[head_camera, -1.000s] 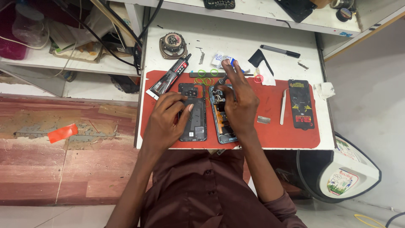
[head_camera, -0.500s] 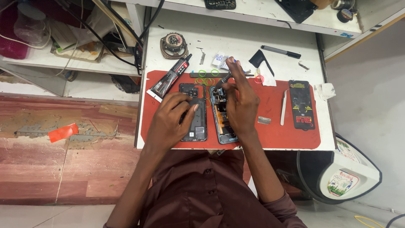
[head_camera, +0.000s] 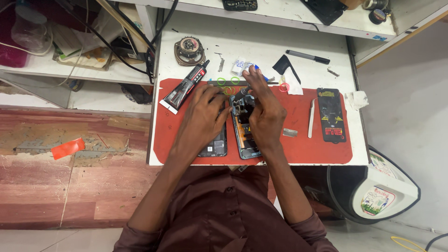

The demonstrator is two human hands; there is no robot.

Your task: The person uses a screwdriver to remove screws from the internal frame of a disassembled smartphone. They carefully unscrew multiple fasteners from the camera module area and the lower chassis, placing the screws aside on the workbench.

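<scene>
Opened phone (head_camera: pixel 246 135) under right hand (head_camera: pixel 266 114) gripping screwdriver (head_camera: pixel 242 93); left hand (head_camera: pixel 203 116) flat, open.

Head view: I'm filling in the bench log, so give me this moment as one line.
left hand: resting on dark opened phone | right hand: holding screwdriver over blue-framed phone | surface: red mat | nearby: glue tube, tweezers

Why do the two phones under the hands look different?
The left phone is dark and mostly covered by the left hand; the right phone has a light blue edge, and its open insides show beside the right hand. Both lie flat on the red mat.
</scene>
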